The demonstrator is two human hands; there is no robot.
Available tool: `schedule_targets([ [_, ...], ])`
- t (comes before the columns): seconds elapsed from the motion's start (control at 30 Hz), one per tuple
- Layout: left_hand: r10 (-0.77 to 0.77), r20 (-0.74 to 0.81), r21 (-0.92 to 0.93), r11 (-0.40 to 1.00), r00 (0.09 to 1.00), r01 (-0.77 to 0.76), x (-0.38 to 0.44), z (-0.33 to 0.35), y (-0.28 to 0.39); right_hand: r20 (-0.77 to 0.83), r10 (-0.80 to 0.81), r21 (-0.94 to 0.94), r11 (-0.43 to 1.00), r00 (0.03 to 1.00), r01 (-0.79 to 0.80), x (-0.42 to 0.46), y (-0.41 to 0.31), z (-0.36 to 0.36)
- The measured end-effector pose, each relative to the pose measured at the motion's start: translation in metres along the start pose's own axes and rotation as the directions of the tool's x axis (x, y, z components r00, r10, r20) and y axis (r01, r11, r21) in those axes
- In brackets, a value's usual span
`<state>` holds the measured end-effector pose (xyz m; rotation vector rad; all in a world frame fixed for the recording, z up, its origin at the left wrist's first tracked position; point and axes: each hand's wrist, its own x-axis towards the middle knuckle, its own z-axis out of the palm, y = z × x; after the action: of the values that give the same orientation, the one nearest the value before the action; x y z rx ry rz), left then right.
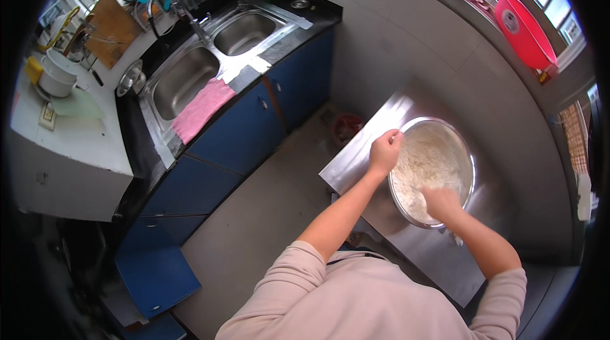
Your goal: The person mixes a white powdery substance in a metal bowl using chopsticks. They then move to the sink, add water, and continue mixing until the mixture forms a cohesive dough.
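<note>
A large round metal bowl (472, 173) rests on a stainless steel table (429, 249) in front of me. Inside it lies a pale, lumpy, floury mixture (424, 159). My left hand (386, 151) grips the bowl's rim on its left side, thumb uppermost. Over the near right part of the bowl is my right hand (442, 204), blurred, its fingers curled and down at the mixture. Whether those fingers hold a utensil or some of the mixture is hidden.
To the left, a double-basin sink (186, 78) is set in a black counter, with a pink cloth (205, 109) over its front edge. A blue cabinet door (159, 278) stands open below. A red basket (347, 128) sits on the floor, and a pink basin (524, 30) leans on the upper-right ledge.
</note>
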<state>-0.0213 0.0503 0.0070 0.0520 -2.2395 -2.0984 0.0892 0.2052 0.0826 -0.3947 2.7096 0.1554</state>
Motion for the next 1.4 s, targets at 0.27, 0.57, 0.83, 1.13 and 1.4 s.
schedule_targets([
  [0.27,-0.012,0.047,-0.025,1.000,0.999,0.014,0.011,0.000,-0.003,0.085,0.125,-0.119,0.986,0.989,-0.114,-0.016,0.045,0.003],
  [0.57,-0.061,0.124,-0.014,0.998,0.990,0.063,0.013,-0.001,0.003,-0.336,-0.467,-0.487,0.829,0.818,0.274,-0.001,0.017,-0.041],
  [0.83,0.030,0.084,-0.062,0.998,0.996,-0.025,0.010,-0.001,0.004,-0.114,-0.445,-0.663,0.700,0.888,0.266,0.112,0.064,-0.052],
  [1.13,-0.035,0.055,-0.007,0.999,0.998,0.036,0.009,0.000,0.009,0.184,0.144,-0.468,0.883,0.972,-0.042,0.024,0.083,-0.003],
  [1.4,-0.055,0.040,0.002,0.998,0.998,0.055,0.010,-0.002,0.009,0.312,-0.111,-0.037,0.991,0.944,0.129,0.006,0.012,-0.034],
])
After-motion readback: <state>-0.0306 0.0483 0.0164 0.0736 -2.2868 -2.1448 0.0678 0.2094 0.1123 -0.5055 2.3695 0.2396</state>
